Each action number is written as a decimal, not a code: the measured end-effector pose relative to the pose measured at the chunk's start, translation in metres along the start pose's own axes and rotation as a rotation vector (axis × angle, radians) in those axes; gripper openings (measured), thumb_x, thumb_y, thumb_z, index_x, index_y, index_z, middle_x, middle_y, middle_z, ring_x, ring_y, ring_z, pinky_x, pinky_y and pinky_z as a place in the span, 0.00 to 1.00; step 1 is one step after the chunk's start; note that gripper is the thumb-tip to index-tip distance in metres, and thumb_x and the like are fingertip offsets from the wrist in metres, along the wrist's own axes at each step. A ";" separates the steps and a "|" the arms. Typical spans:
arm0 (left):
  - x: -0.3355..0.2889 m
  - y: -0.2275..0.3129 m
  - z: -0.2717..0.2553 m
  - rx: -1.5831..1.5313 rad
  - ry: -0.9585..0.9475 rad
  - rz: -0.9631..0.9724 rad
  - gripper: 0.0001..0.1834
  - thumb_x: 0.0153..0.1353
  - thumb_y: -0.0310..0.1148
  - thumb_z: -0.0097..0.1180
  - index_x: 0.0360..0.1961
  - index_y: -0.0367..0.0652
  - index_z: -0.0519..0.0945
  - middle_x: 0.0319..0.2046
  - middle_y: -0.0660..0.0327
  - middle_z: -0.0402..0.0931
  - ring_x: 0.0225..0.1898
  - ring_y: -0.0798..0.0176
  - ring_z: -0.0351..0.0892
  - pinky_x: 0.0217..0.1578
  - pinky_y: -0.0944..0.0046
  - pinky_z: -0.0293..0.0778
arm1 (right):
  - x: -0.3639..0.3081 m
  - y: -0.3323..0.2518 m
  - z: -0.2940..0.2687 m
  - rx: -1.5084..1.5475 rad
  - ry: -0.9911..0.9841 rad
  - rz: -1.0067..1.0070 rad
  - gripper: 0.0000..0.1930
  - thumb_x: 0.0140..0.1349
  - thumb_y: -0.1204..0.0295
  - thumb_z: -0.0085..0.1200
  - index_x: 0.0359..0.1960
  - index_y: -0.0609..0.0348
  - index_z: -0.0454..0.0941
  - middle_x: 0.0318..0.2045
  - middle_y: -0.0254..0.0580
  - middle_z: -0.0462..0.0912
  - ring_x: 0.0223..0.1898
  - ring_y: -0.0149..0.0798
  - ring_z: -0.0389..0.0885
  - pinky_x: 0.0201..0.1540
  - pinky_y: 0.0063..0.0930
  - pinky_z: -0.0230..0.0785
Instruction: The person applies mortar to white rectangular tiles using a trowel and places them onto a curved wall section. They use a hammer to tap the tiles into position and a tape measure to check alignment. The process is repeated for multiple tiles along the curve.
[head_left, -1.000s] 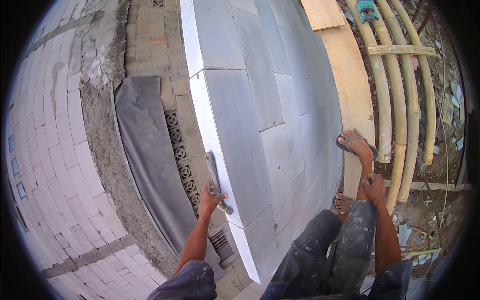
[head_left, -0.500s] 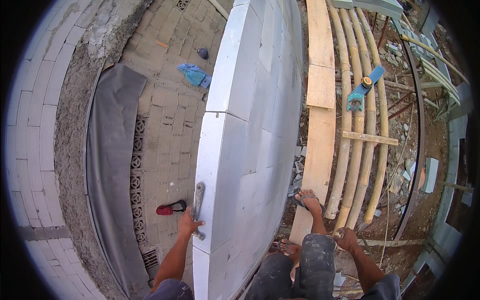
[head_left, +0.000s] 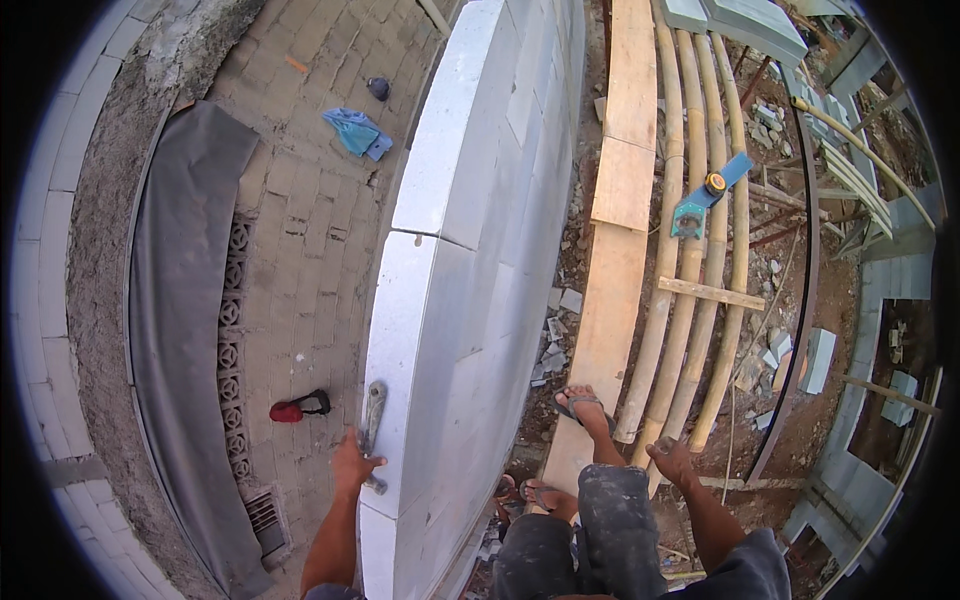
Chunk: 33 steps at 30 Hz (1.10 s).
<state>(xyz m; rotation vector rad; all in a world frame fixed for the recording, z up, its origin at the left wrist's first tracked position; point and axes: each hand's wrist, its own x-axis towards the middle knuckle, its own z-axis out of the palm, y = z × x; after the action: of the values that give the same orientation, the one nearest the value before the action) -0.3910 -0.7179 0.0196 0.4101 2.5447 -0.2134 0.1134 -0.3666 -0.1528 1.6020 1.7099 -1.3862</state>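
The left hand (head_left: 352,465) rests on the top edge of the white block wall (head_left: 470,250), fingers curled about the handle of a trowel (head_left: 372,425); the trowel lies flat on the top of the wall near its left edge, its long axis running along the wall's length, the grey blade pointing away from the person and the handle end toward them; the blade sits just before a joint between two blocks. The right hand (head_left: 672,460) hangs loose beside the right knee, fingers half curled and holding nothing, just above the bamboo poles (head_left: 690,300); whether it touches a pole cannot be told. The person stands on a wooden plank (head_left: 622,180) that runs beside the wall, the right foot in a sandal (head_left: 583,405) set forward on it; the dark trousers are spattered grey. Across the poles lies a blue tool with a yellow round part (head_left: 705,195). On the far side of the wall, down on the brick paving (head_left: 300,230), lie a red-and-black object (head_left: 297,407) near the wall's foot, a blue cloth (head_left: 356,132) farther off, and a long dark sheet (head_left: 180,330) along the left; rubble lies between wall and plank.
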 end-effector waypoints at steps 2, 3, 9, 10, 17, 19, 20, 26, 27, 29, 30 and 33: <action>-0.007 -0.009 -0.001 -0.016 0.008 -0.029 0.41 0.34 0.39 0.80 0.48 0.41 0.69 0.44 0.46 0.76 0.45 0.39 0.78 0.45 0.47 0.74 | -0.031 -0.047 0.010 -0.055 -0.172 -0.067 0.33 0.52 0.44 0.62 0.46 0.64 0.81 0.42 0.60 0.84 0.47 0.53 0.83 0.52 0.41 0.73; -0.008 -0.016 -0.002 -0.026 0.013 -0.045 0.41 0.34 0.38 0.80 0.48 0.41 0.69 0.45 0.46 0.76 0.45 0.39 0.78 0.45 0.47 0.74 | -0.053 -0.081 0.010 -0.095 -0.311 -0.128 0.37 0.51 0.42 0.62 0.51 0.63 0.78 0.47 0.63 0.81 0.52 0.54 0.80 0.55 0.42 0.70; -0.022 -0.005 0.008 -0.153 0.148 -0.022 0.40 0.34 0.36 0.80 0.51 0.43 0.72 0.47 0.49 0.75 0.47 0.41 0.78 0.46 0.48 0.74 | -0.081 -0.080 0.068 -0.578 -0.592 -0.110 0.54 0.51 0.39 0.58 0.73 0.54 0.46 0.69 0.73 0.49 0.70 0.73 0.50 0.69 0.60 0.49; -0.027 -0.002 0.009 -0.181 0.170 -0.030 0.41 0.34 0.35 0.79 0.52 0.43 0.72 0.47 0.50 0.75 0.47 0.42 0.78 0.46 0.49 0.74 | -0.080 -0.091 0.071 -0.618 -0.586 -0.087 0.52 0.53 0.41 0.57 0.73 0.54 0.46 0.69 0.74 0.50 0.69 0.74 0.51 0.68 0.61 0.49; -0.047 0.010 0.030 -0.279 0.333 -0.100 0.28 0.50 0.32 0.69 0.53 0.41 0.76 0.50 0.47 0.73 0.52 0.41 0.75 0.52 0.47 0.72 | -0.058 -0.117 0.070 -0.983 -0.582 -0.199 0.42 0.58 0.52 0.54 0.70 0.56 0.50 0.66 0.80 0.53 0.64 0.76 0.61 0.65 0.62 0.55; -0.052 0.006 0.031 -0.361 0.350 -0.129 0.22 0.53 0.29 0.65 0.51 0.40 0.78 0.49 0.46 0.74 0.52 0.41 0.74 0.53 0.48 0.71 | -0.058 -0.137 0.067 -1.023 -0.566 -0.206 0.42 0.57 0.52 0.55 0.70 0.56 0.51 0.66 0.79 0.53 0.64 0.75 0.60 0.64 0.61 0.57; -0.047 0.000 0.040 -0.350 0.417 -0.109 0.21 0.53 0.29 0.65 0.50 0.40 0.79 0.48 0.46 0.74 0.51 0.41 0.75 0.52 0.48 0.71 | -0.055 -0.153 0.065 -1.053 -0.551 -0.213 0.42 0.57 0.52 0.55 0.70 0.55 0.52 0.66 0.77 0.54 0.65 0.75 0.60 0.64 0.60 0.57; -0.036 0.008 0.044 -0.461 0.454 -0.012 0.15 0.58 0.30 0.59 0.48 0.42 0.82 0.39 0.51 0.74 0.44 0.47 0.73 0.49 0.50 0.69 | -0.054 -0.158 0.076 -1.201 -0.577 -0.259 0.48 0.52 0.45 0.59 0.72 0.51 0.52 0.64 0.71 0.59 0.62 0.71 0.65 0.64 0.53 0.62; -0.036 0.002 0.049 -0.456 0.471 0.001 0.16 0.59 0.30 0.58 0.49 0.43 0.83 0.38 0.52 0.74 0.44 0.48 0.73 0.49 0.51 0.69 | -0.053 -0.158 0.079 -1.252 -0.587 -0.273 0.49 0.52 0.45 0.59 0.71 0.52 0.52 0.64 0.70 0.60 0.62 0.70 0.66 0.63 0.53 0.63; -0.040 0.001 0.059 -0.422 0.530 0.016 0.19 0.58 0.26 0.55 0.51 0.47 0.83 0.39 0.54 0.73 0.43 0.52 0.72 0.49 0.54 0.68 | -0.047 -0.158 0.083 -1.321 -0.558 -0.282 0.49 0.51 0.45 0.61 0.71 0.53 0.53 0.62 0.69 0.62 0.61 0.68 0.67 0.62 0.51 0.64; -0.043 0.003 0.063 -0.413 0.506 -0.010 0.20 0.58 0.25 0.53 0.52 0.48 0.83 0.39 0.54 0.73 0.43 0.53 0.71 0.49 0.56 0.67 | -0.044 -0.160 0.081 -1.338 -0.562 -0.286 0.48 0.51 0.46 0.60 0.71 0.51 0.54 0.63 0.68 0.62 0.61 0.68 0.67 0.62 0.53 0.64; -0.053 0.013 0.070 -0.444 0.578 -0.052 0.21 0.58 0.23 0.50 0.51 0.48 0.83 0.40 0.55 0.73 0.45 0.55 0.69 0.50 0.57 0.64 | -0.041 -0.162 0.084 -1.381 -0.611 -0.302 0.45 0.52 0.46 0.59 0.70 0.48 0.56 0.63 0.64 0.62 0.61 0.68 0.67 0.62 0.54 0.64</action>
<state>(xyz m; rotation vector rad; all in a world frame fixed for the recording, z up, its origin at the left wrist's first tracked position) -0.3098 -0.7353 -0.0113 0.2524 3.0485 0.5196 -0.0507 -0.4329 -0.0940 0.1427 1.7849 -0.3720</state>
